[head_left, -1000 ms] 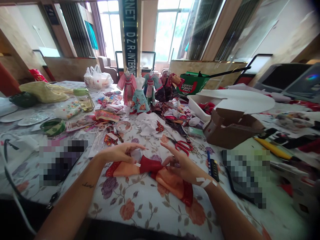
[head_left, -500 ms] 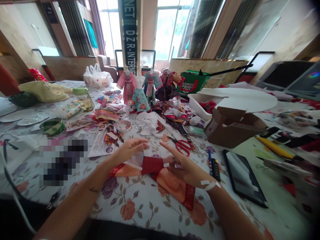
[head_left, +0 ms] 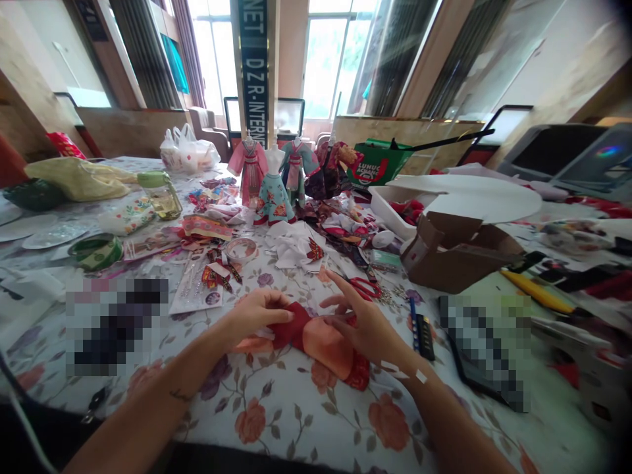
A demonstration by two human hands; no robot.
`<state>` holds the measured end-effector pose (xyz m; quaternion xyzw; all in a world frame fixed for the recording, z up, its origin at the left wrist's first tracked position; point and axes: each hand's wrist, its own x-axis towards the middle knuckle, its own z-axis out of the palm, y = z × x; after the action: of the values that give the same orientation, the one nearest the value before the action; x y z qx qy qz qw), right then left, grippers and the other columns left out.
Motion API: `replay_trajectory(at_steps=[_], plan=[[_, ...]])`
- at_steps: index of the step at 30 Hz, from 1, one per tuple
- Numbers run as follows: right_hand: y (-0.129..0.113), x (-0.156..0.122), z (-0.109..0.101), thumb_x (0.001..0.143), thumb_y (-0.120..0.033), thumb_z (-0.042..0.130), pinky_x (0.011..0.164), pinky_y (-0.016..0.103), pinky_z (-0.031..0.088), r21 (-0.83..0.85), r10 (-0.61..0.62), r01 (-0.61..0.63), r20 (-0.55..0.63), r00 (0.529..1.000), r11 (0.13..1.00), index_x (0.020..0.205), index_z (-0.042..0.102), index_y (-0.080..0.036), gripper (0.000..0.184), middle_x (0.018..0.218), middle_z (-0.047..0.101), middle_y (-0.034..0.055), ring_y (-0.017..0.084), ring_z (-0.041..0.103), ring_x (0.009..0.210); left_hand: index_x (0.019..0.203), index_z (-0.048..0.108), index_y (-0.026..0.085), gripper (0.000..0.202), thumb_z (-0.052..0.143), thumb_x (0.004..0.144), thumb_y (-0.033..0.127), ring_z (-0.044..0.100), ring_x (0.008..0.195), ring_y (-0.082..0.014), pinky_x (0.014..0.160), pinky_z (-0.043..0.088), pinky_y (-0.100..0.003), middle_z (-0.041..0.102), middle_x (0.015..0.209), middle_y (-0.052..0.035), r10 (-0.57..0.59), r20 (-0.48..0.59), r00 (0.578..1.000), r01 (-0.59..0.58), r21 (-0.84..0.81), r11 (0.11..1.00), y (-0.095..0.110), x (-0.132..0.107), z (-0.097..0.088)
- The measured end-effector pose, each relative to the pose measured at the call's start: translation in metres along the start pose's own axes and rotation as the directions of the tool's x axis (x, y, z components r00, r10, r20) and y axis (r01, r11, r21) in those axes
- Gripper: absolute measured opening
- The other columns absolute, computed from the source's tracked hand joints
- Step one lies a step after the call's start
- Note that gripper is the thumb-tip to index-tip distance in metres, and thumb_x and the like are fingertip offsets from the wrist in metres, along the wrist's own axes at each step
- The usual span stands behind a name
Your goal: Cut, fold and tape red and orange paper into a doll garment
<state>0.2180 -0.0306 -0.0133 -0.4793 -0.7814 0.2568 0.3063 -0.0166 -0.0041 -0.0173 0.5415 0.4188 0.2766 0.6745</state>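
A small orange and dark red doll garment [head_left: 323, 342] lies on the flowered tablecloth [head_left: 296, 421] in front of me. My left hand [head_left: 257, 313] is curled over its left part, fingertips pressed on the dark red cloth. My right hand [head_left: 363, 322] rests on the garment's right side with the forefinger stretched out and the other fingers bent onto the cloth; white tape strips cross its wrist.
Red-handled scissors [head_left: 365, 286] lie just beyond my right hand, and a brown cardboard box [head_left: 454, 253] stands to their right. Three dressed doll forms [head_left: 274, 181] stand at the back. Fabric scraps, a tape roll [head_left: 240, 249] and a white tray [head_left: 395, 210] crowd the middle.
My left hand came down from a lifted, flat pose and curled onto the red cloth. The garment is bunched closer together, and both hands sit nearer each other.
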Motion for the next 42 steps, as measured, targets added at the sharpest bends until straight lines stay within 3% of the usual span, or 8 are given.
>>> replay_trajectory(at_steps=[9,18,29,32,35,37,39,42], plan=[[-0.005,0.001,-0.002,0.083,-0.017,0.056,0.081,0.035,0.050,0.138,-0.055,0.096,-0.275,0.960,0.986,0.144,0.022,-0.028,0.070,0.091,0.065,0.0032,0.017,0.062,0.080,0.064,0.046,0.016,0.027,0.072,0.056,0.013,0.046,0.048,-0.0046,0.047,0.031,-0.017,0.053,0.055,0.0052,0.009,0.099,0.995,0.022,-0.310,0.951,-0.003,-0.001,0.019],[-0.007,0.001,0.004,0.086,-0.016,0.053,0.080,0.036,0.051,-0.077,-0.192,0.176,-0.386,0.903,0.981,0.143,0.024,-0.033,0.065,0.100,0.062,0.0047,0.019,0.061,0.085,0.103,0.063,0.015,0.043,0.076,0.062,0.014,0.066,0.072,-0.0154,0.065,0.051,-0.024,0.070,0.088,-0.0073,-0.064,0.304,0.950,0.179,-0.368,0.912,-0.013,-0.004,0.030],[-0.005,0.007,0.016,0.090,-0.014,0.044,0.087,0.043,0.047,-0.394,-0.418,0.275,-0.343,0.841,0.877,0.144,0.020,-0.031,0.062,0.114,0.062,0.0096,0.025,0.059,0.101,0.069,0.059,0.011,0.031,0.085,0.052,0.019,0.062,0.057,-0.0100,0.056,0.047,-0.018,0.068,0.065,-0.0024,0.031,-0.060,0.998,-0.052,-0.385,0.922,-0.008,0.002,0.031],[-0.008,0.008,0.018,0.088,-0.017,0.051,0.097,0.046,0.041,-0.273,-0.312,0.214,-0.398,0.863,0.938,0.143,0.026,-0.030,0.062,0.126,0.056,0.0100,0.027,0.051,0.116,0.074,0.057,0.012,0.035,0.084,0.053,0.020,0.062,0.055,-0.0103,0.055,0.047,-0.019,0.068,0.066,-0.0023,0.025,-0.041,0.999,-0.040,-0.406,0.913,-0.011,0.001,0.036],[-0.015,0.006,0.019,0.083,-0.023,0.061,0.098,0.044,0.041,0.105,-0.087,0.154,-0.473,0.877,0.982,0.137,0.035,-0.029,0.060,0.128,0.053,0.0094,0.025,0.050,0.117,0.091,0.056,0.014,0.045,0.083,0.056,0.023,0.063,0.056,-0.0129,0.055,0.049,-0.022,0.069,0.070,-0.0036,0.011,-0.034,0.999,-0.024,-0.423,0.906,-0.016,0.001,0.037],[-0.020,0.004,0.019,0.079,-0.027,0.066,0.088,0.038,0.048,0.466,0.133,0.107,-0.454,0.881,0.878,0.125,0.049,-0.027,0.049,0.116,0.059,0.0075,0.022,0.058,0.103,0.106,0.054,0.016,0.055,0.081,0.059,0.023,0.064,0.058,-0.0146,0.055,0.050,-0.023,0.069,0.072,-0.0033,0.035,-0.037,0.999,-0.048,-0.432,0.901,-0.019,0.001,0.035],[-0.023,0.002,0.018,0.075,-0.031,0.071,0.074,0.030,0.050,0.765,0.339,0.025,-0.315,0.887,0.644,0.104,0.061,-0.023,0.031,0.096,0.064,0.0044,0.017,0.061,0.083,0.114,0.054,0.018,0.061,0.081,0.060,0.021,0.065,0.063,-0.0152,0.056,0.050,-0.022,0.069,0.077,-0.0036,0.062,-0.027,0.998,-0.068,-0.440,0.895,-0.020,0.001,0.031],[-0.027,0.001,0.018,0.069,-0.032,0.075,0.060,0.023,0.047,0.946,0.463,-0.081,-0.079,0.883,0.314,0.078,0.065,-0.019,0.019,0.072,0.060,0.0005,0.012,0.056,0.065,0.106,0.064,0.015,0.049,0.080,0.060,0.018,0.065,0.071,-0.0139,0.063,0.050,-0.021,0.070,0.088,-0.0062,0.063,-0.002,0.998,-0.059,-0.414,0.908,-0.020,0.001,0.027]])
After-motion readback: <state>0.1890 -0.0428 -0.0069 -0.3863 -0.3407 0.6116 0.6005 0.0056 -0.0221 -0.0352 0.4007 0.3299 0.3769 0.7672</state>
